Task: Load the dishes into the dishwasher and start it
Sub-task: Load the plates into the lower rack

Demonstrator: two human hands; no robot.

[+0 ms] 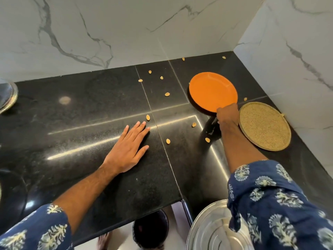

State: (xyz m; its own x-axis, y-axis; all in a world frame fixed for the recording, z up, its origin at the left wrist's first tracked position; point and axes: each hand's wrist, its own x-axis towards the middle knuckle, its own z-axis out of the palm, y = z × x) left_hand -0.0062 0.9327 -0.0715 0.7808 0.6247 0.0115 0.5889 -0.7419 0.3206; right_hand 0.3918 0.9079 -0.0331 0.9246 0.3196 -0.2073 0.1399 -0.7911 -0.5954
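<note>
An orange plate is tilted up off the black stone counter near the back right corner. My right hand grips its near rim, fingers curled under the edge. My left hand rests flat on the counter's middle, fingers straight and holding nothing. A round tan plate with a grainy surface lies flat just right of my right hand. The dishwasher is not in view.
Several small yellowish shells lie scattered over the counter. A large steel lid or vessel sits at the bottom right under my sleeve. A glass dish edge shows at far left. Marble walls close the back and right. A dark bin stands on the floor below.
</note>
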